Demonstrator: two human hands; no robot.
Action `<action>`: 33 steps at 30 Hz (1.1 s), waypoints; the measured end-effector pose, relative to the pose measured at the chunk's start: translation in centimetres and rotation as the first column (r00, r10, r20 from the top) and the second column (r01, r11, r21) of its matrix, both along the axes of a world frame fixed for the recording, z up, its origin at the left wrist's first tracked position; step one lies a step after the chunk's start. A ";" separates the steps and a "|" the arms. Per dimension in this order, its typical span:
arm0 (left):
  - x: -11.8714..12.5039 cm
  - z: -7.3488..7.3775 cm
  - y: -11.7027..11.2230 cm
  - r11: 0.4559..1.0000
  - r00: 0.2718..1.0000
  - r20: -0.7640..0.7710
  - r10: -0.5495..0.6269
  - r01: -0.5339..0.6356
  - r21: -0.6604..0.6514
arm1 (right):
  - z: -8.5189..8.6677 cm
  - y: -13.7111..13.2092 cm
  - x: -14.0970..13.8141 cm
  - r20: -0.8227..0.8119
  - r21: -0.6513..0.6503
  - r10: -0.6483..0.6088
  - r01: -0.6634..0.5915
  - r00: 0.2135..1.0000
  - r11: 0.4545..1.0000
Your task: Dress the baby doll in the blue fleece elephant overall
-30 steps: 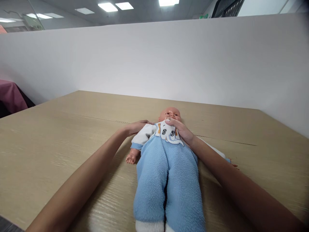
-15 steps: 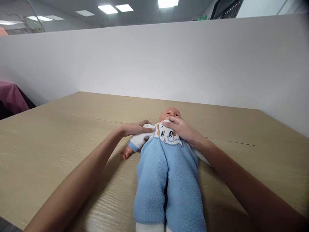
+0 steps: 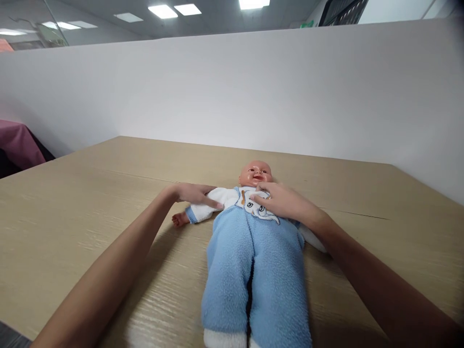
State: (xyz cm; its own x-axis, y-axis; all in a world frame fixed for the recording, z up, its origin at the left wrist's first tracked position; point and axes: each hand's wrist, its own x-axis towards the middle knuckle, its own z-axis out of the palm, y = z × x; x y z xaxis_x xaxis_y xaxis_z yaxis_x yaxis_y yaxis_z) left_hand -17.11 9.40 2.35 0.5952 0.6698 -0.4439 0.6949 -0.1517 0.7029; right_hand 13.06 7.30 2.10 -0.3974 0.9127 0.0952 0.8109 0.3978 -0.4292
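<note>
A baby doll [image 3: 255, 172] lies on its back on the wooden table, head away from me and legs towards me. It wears a blue and white fleece romper [image 3: 232, 270] with an elephant patch [image 3: 259, 211] on the chest. My left hand [image 3: 195, 194] straddles the white sleeve [image 3: 203, 211] on the left, thumb on the near side and fingers at the far side. Across the upper chest lies my right hand [image 3: 284, 199], thumb and fingers closed on the romper's front beside the patch. The doll's other arm is partly hidden under my right forearm.
The wooden table [image 3: 90, 208] reaches back to a white partition wall [image 3: 232, 92]. A maroon cloth [image 3: 21, 142] hangs beyond the table's left edge. Ceiling lights and a dark rack [image 3: 342, 12] show above the partition.
My right hand has come down off the doll's mouth onto its chest, uncovering the face. My left hand has shifted left, and the doll's arm on that side now stretches farther out.
</note>
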 end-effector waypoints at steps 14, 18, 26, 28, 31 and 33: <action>-1.6 1.3 -0.1 0.987 0.935 -0.348 0.073 -0.019 0.157 | 0.4 -2.0 1.0 -0.023 0.283 -0.076 0.079 0.997 0.956; -1.7 2.8 -1.1 0.950 0.933 -0.329 0.147 -0.040 0.309 | -1.0 -5.1 5.7 -0.104 0.444 -0.116 0.151 0.988 0.883; 9.8 3.5 -5.8 0.661 0.988 0.090 -0.124 0.015 0.751 | -9.1 -12.8 18.6 -0.115 0.181 -0.164 0.183 0.980 0.966; 13.5 2.1 -5.5 0.600 0.981 0.036 -0.191 0.088 0.795 | -9.8 -13.5 19.4 -0.167 0.157 -0.193 0.219 0.967 0.963; 17.3 -0.1 -4.2 0.613 0.984 -0.037 -0.175 0.139 0.778 | -9.1 -13.5 18.8 -0.228 0.144 -0.227 0.263 0.947 0.954; 18.3 -1.0 -3.6 0.612 0.984 -0.004 -0.178 0.114 0.783 | -8.1 -13.2 18.0 -0.278 0.110 -0.255 0.294 0.926 0.949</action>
